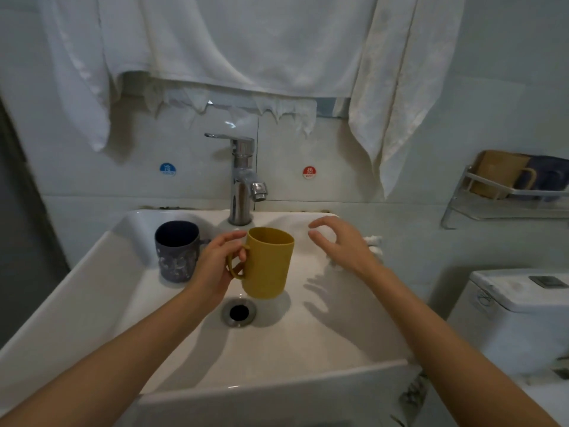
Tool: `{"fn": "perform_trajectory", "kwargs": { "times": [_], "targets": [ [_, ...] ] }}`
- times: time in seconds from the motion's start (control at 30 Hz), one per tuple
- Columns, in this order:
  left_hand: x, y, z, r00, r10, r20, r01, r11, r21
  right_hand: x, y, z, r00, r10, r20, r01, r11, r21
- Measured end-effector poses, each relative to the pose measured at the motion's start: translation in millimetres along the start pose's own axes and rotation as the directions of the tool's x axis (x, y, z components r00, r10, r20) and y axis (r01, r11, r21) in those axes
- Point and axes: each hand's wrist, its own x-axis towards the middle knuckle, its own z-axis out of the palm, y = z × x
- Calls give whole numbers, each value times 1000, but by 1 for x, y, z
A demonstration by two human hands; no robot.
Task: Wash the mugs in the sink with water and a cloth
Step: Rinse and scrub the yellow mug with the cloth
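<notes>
My left hand (pixel 215 266) grips the handle of a yellow mug (pixel 268 263), which is upright over the white sink (pixel 323 334), just above the drain (pixel 239 312). A dark blue patterned mug (pixel 177 251) stands upright in the basin at the left. My right hand (pixel 341 245) hovers with its fingers spread and loosely curved, holding nothing, over a white cloth (pixel 374 243) that lies on the sink's right rim; most of the cloth is hidden under the hand. The chrome faucet (pixel 244 180) stands behind the yellow mug, and no water runs from it.
White towels (pixel 246 44) hang on the wall above the faucet. A wire rack (pixel 505 192) at the right holds a tan mug (pixel 495 174) and a blue one (pixel 548 177). A toilet tank (pixel 517 303) stands right of the sink.
</notes>
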Motion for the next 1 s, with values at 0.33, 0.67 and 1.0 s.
{"fn": "perform_trajectory", "kwargs": {
  "times": [0.33,0.67,1.0],
  "targets": [
    [0,-6,2,997,-10,78,9,1000,13,-22,-36,47,935,163,315,-258,922,288],
    [5,-28,-2,1000,-24,8,17,865,502,-25,-12,39,865,149,480,-329,890,316],
    [-17,20,14,959,-126,253,24,929,370,-40,-47,9,859,226,459,-461,731,503]
  ]
}}
